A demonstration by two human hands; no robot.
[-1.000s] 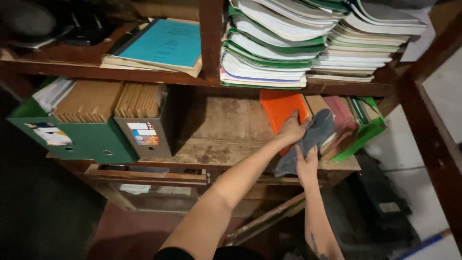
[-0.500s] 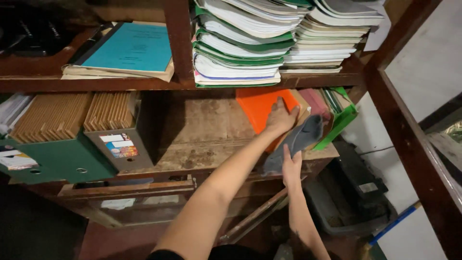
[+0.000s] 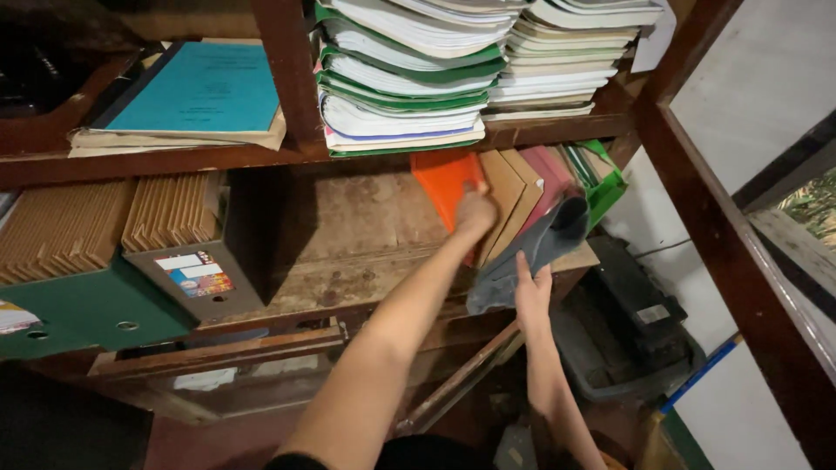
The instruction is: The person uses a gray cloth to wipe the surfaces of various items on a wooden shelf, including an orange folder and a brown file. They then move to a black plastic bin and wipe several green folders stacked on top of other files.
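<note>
Wooden shelf (image 3: 366, 270); hands on folders, cloth

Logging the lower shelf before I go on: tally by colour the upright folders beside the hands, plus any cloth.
Orange folder: 1
Tan folders: 2
Pink folder: 1
Green folder: 1
Grey cloth: 1
Total: 6

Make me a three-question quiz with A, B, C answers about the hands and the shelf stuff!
1. Where does the left hand rest? A on the orange folder B on a box file C on the floor
2. What colour is the cloth? A yellow B grey C pink
3. What is the right hand doing? A hanging empty B holding the cloth C pointing up

Answers: 1 A, its fingers press the folder's cover. 2 B, it looks dull grey. 3 B, the fingers grip its lower part.
</note>
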